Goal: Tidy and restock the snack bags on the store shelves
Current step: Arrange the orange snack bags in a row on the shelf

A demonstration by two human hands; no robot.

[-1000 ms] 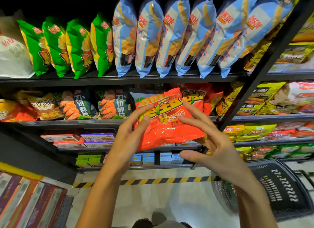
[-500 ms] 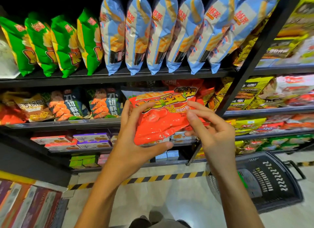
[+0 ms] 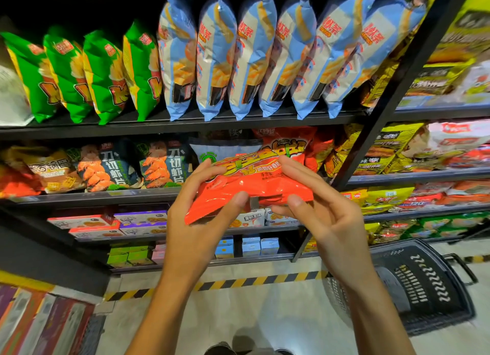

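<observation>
step: restocking, orange bag (image 3: 254, 187) held flat before middle shelf (image 3: 106, 197) | left hand (image 3: 196, 222) grips bag's left end, right hand (image 3: 326, 217) pinches right end | next, likely: slide bag into the orange row behind it | labels: Chinese print, yellow lettering, not legible; basket (image 3: 424, 283) below right of bag

You stand in a shop aisle: black metal shelves (image 3: 185, 128) ahead carry rows of packaged snack bags (image 3: 254, 55), small boxed goods (image 3: 143, 222) sit lower down, and a shopping basket (image 3: 424, 288) rests on the floor to your right.
</observation>
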